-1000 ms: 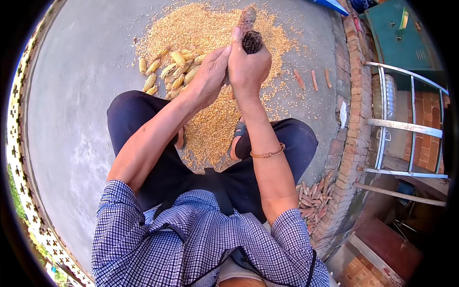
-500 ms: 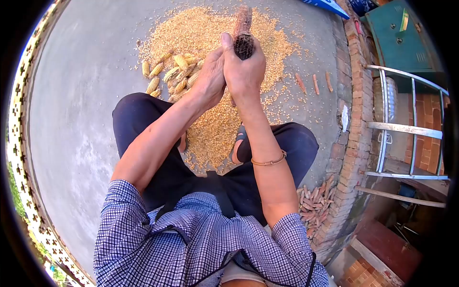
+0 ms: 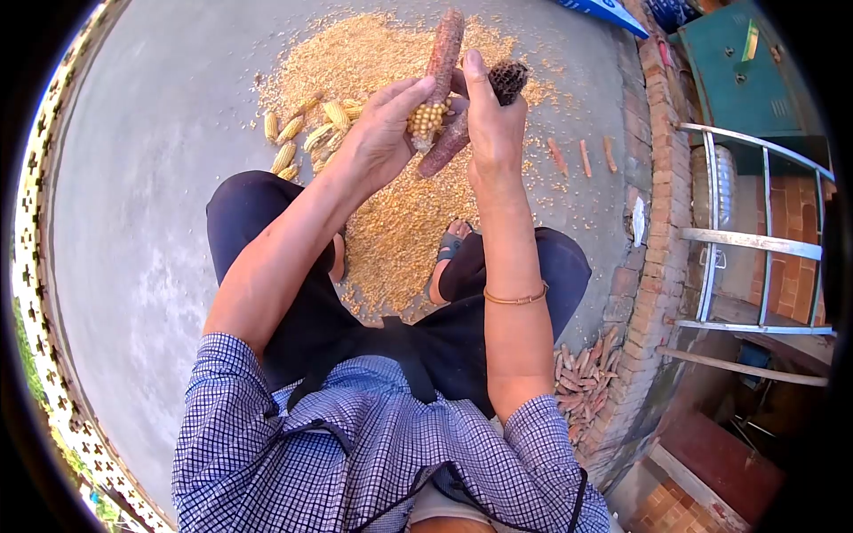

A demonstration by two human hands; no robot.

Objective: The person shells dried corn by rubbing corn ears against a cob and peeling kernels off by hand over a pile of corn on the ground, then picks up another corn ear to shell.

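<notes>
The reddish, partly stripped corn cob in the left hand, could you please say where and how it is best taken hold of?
I'd take the reddish corn cob around its bare upper shaft, probably from the far side: that slender length projects beyond the left hand at the kernelled lower end.

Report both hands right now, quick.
Left hand: closed, holding a mostly stripped cob, some kernels left near its lower end.
Right hand: closed, holding a dark-ended bare cob.
</notes>
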